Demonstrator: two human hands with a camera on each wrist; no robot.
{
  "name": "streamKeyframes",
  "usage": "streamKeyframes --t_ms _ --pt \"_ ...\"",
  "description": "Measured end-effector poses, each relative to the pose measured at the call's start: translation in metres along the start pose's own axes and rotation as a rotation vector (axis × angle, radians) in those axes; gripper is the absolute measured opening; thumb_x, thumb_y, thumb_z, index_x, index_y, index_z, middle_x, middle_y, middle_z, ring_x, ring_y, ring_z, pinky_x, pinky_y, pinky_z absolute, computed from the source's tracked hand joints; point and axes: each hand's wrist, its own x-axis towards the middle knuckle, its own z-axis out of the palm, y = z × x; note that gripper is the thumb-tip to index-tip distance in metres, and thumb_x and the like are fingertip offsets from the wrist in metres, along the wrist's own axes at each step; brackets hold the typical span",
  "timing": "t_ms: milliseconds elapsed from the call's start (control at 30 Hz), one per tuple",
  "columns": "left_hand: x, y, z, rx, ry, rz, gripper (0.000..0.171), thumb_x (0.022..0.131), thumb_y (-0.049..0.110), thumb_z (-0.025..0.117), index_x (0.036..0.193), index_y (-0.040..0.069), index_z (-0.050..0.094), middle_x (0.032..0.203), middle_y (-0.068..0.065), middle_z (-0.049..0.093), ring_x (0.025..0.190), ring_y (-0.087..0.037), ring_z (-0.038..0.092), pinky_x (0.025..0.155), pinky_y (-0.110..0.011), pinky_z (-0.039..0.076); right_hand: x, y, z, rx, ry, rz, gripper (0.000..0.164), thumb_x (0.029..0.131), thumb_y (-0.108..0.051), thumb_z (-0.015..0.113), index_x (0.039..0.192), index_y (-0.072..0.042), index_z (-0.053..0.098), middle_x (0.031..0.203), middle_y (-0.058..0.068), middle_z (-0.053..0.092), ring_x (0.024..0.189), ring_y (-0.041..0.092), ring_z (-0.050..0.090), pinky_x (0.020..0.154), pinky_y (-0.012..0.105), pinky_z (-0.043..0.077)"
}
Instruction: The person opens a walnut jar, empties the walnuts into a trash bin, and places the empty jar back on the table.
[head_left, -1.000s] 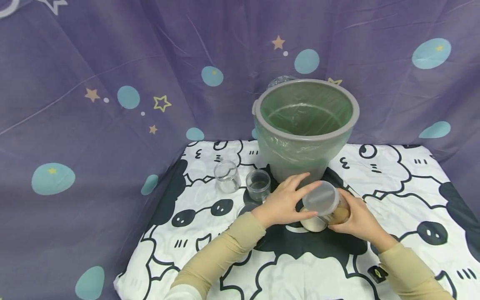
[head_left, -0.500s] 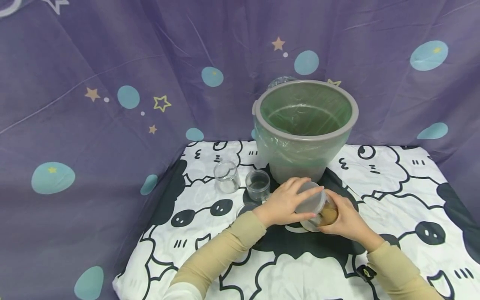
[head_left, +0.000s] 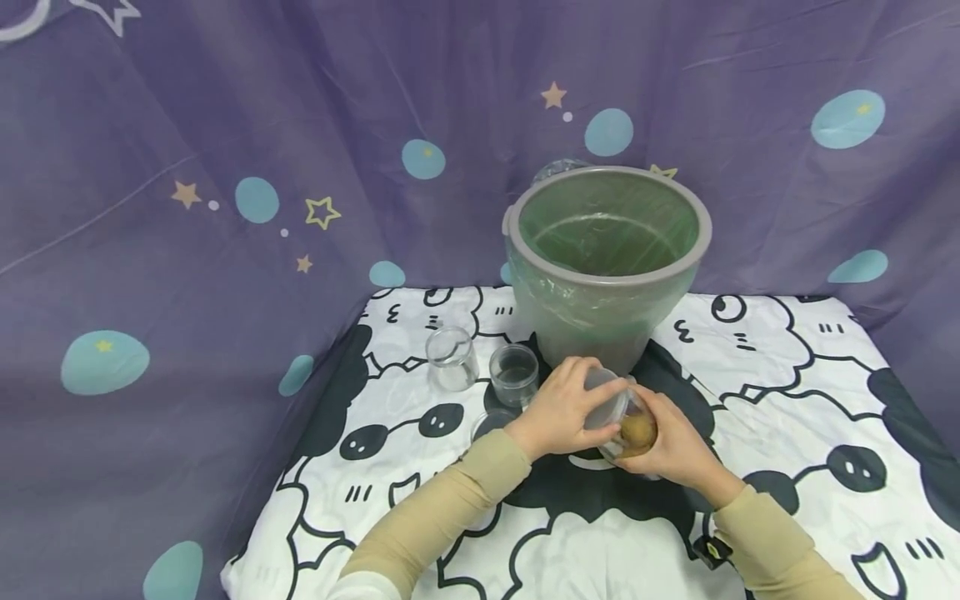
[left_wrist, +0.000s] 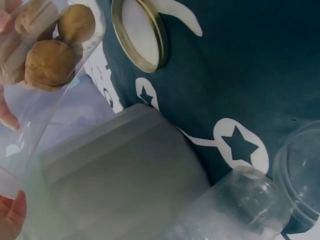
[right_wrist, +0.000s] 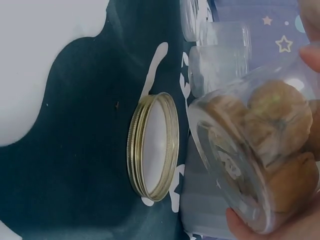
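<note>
My right hand [head_left: 677, 442] grips a clear jar [right_wrist: 227, 155], tilted with its mouth toward my left hand. Through its wall show several round, wrinkled brown things [left_wrist: 50, 62], perhaps walnuts. Over the mouth sits a frosted, translucent lid [head_left: 600, 410]. My left hand [head_left: 558, 410] holds this lid at its edge, thumb and fingers spread round it. Below the jar, a gold-rimmed lid [right_wrist: 152, 147] with a white inside lies on the cloth; the jar and hands mostly cover it in the head view.
A grey bin [head_left: 600, 321] lined with a clear bag stands behind the hands. Left of it are two clear jars, a taller one [head_left: 452, 358] and a shorter one [head_left: 514, 375]. Another clear round thing [head_left: 491, 421] is partly hidden by the left arm. Patterned cloth [head_left: 772, 350] covers the table.
My right hand has brought the jar leftward and tilted it further, so its contents show more. My left hand has closed in around the frosted lid.
</note>
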Motion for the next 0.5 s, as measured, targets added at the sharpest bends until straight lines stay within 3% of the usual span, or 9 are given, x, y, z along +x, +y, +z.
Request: streamKeyframes --t_ms 167,400,500 --pt "-0.005 0.002 0.003 -0.006 0.015 -0.038 0.053 0.083 0.047 0.065 0.128 0.02 0.056 0.119 -0.016 0.05 0.106 -0.026 0.051 0.095 -0.035 0.046 0.0 0.0 0.006 -0.016 0.048 -0.028 0.097 0.051 -0.019 0.092 0.134 -0.006 0.044 0.106 0.013 0.056 0.085 0.019 0.052 0.065 0.031 0.047" --pt "0.002 0.01 0.005 -0.213 -0.029 -0.407 0.047 0.093 0.042 0.054 0.133 0.018 0.049 0.118 -0.019 0.05 0.105 -0.027 0.049 0.088 -0.038 0.046 0.008 0.0 0.015 -0.191 0.211 -0.015 0.097 0.047 -0.03 0.092 0.131 -0.011 0.048 0.094 0.017 0.051 0.078 0.026 0.046 0.06 0.034 0.039" --pt "0.006 0.01 0.001 -0.223 -0.062 -0.444 0.051 0.092 0.045 0.054 0.135 0.019 0.047 0.118 -0.019 0.05 0.105 -0.028 0.049 0.087 -0.038 0.046 0.011 0.001 0.015 -0.199 0.241 -0.02 0.098 0.046 -0.03 0.092 0.131 -0.011 0.048 0.096 0.018 0.051 0.08 0.028 0.046 0.061 0.036 0.039"
